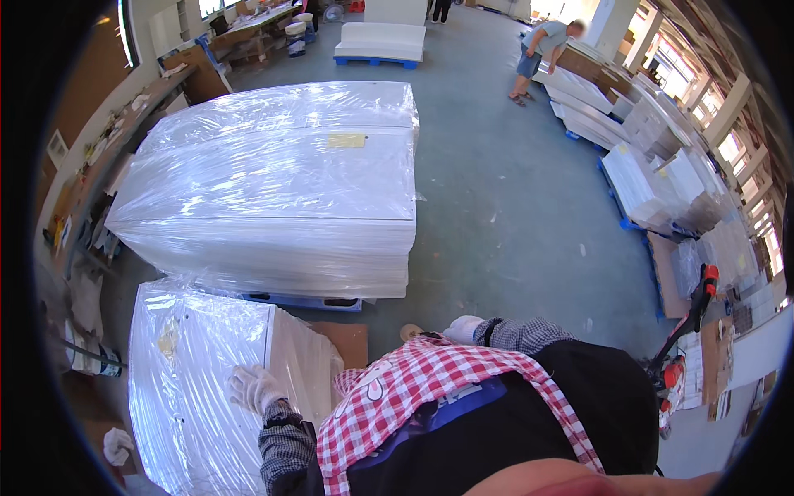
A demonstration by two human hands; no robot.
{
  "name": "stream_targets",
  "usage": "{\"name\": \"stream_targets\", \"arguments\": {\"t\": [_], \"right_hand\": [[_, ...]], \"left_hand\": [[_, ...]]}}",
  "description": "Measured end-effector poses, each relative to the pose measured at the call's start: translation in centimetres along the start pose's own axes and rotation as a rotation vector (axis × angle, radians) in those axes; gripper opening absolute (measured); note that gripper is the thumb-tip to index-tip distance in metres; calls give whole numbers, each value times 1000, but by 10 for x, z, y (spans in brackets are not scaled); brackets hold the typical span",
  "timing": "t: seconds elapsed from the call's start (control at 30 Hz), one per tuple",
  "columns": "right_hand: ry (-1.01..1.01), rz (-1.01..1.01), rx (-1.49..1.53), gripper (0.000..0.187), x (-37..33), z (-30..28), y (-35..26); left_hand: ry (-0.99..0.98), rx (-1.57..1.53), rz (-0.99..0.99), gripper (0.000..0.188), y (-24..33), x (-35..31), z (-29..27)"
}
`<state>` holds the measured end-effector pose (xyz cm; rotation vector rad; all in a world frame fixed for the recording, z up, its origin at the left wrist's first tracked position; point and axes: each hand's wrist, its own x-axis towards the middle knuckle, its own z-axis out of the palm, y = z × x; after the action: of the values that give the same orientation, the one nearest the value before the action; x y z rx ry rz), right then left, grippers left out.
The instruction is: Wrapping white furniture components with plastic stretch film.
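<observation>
My left hand (255, 389), in a white glove, lies with its fingers spread on a stack wrapped in clear plastic film (203, 355). My right hand (465, 328), also in a white glove, is in front of my body at the right. The sleeve and my body partly cover it, and its fingers cannot be made out. Left of it a small round tan object (411, 332) shows beside the apron; its kind is unclear. I wear a red-and-white checked apron (422, 364).
Beyond is a larger film-wrapped stack of white panels (273, 190) on a blue pallet (306, 302). A cluttered workbench (107, 165) runs along the left. At the far right a person (542, 58) bends over white panels. Nearer stands a red-and-black handle (707, 285).
</observation>
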<state>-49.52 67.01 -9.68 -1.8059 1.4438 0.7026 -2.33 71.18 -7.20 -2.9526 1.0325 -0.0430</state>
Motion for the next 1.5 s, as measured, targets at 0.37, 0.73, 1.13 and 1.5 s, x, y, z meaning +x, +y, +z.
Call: {"name": "stream_targets", "arguments": {"t": [0.37, 0.73, 1.13, 1.5], "right_hand": [[-56, 112, 162, 58, 42, 35, 11], [-72, 57, 61, 60, 71, 40, 11], [-56, 38, 71, 62, 74, 39, 18], [-53, 60, 100, 63, 88, 50, 25]], "left_hand": [[14, -12, -5, 49, 2, 2, -5], [18, -51, -3, 46, 2, 6, 6], [17, -57, 27, 47, 5, 6, 5], [47, -52, 29, 47, 3, 11, 16]]}}
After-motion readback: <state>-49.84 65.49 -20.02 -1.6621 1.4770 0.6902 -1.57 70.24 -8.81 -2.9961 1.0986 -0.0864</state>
